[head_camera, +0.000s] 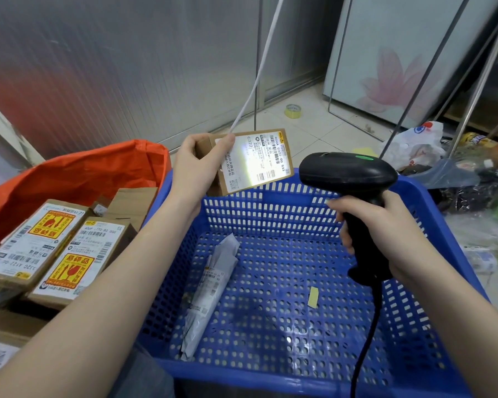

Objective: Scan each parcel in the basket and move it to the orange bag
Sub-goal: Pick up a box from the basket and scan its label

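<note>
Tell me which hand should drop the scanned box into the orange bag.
Left. The left hand already grips the box and is beside the orange bag; the right hand holds the scanner.

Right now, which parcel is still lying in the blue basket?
The grey poly-bag parcel on the blue basket floor; the other parcels are cardboard boxes, one in the left hand, the rest in the orange bag.
</note>
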Demonstrator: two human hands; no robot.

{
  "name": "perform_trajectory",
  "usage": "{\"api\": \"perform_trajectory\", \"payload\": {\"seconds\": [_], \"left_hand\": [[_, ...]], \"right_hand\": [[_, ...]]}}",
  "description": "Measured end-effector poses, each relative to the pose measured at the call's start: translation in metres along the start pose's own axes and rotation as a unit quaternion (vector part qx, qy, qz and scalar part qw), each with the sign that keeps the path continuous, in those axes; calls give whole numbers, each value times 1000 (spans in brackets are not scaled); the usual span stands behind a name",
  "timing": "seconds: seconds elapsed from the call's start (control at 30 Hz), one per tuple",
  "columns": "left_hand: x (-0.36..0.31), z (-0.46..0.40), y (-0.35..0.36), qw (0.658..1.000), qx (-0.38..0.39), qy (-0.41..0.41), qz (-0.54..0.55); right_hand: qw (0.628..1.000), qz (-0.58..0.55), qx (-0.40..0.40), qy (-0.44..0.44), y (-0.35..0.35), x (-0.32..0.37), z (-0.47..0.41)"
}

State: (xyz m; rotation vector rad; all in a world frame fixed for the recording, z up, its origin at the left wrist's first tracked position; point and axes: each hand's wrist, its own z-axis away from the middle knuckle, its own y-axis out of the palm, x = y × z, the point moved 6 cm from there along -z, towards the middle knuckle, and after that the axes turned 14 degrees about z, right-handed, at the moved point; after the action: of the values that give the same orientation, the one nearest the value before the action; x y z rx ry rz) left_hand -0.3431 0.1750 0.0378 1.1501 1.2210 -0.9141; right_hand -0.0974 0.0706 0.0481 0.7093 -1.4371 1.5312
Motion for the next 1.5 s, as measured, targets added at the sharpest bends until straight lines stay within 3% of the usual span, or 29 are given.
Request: {"api": "perform_trajectory", "payload": {"seconds": [0.2, 0.4, 0.53, 0.67, 0.73, 0.87, 1.0, 1.27, 1.5], "left_hand": [[5, 2, 3, 1000, -5, -17, 18], [22, 11, 22, 983, 10, -118, 137], [28, 27, 44, 965, 125, -181, 139], [35, 39, 58, 944, 280, -175, 5], [39, 44, 60, 933, 316, -153, -80], [39, 41, 56, 954, 252, -157, -41], [33, 35, 48, 973, 193, -90, -83], [24, 41, 49, 974, 186, -42, -119], [24, 39, 48, 976, 182, -32, -118]], "right_hand": [[999, -32, -17, 13, 1, -2, 0], [988, -143, -20, 44, 12, -6, -2], [977, -209, -28, 26, 11, 0, -3], [971, -235, -34, 3, 4, 5, -2], [973, -231, -26, -6, 3, 7, -1], [982, -186, -41, -11, 3, 5, -2], [991, -111, -75, -21, 4, 2, -3], [998, -55, -28, -3, 13, -1, -1], [997, -71, -19, -12, 14, 4, 0]]}}
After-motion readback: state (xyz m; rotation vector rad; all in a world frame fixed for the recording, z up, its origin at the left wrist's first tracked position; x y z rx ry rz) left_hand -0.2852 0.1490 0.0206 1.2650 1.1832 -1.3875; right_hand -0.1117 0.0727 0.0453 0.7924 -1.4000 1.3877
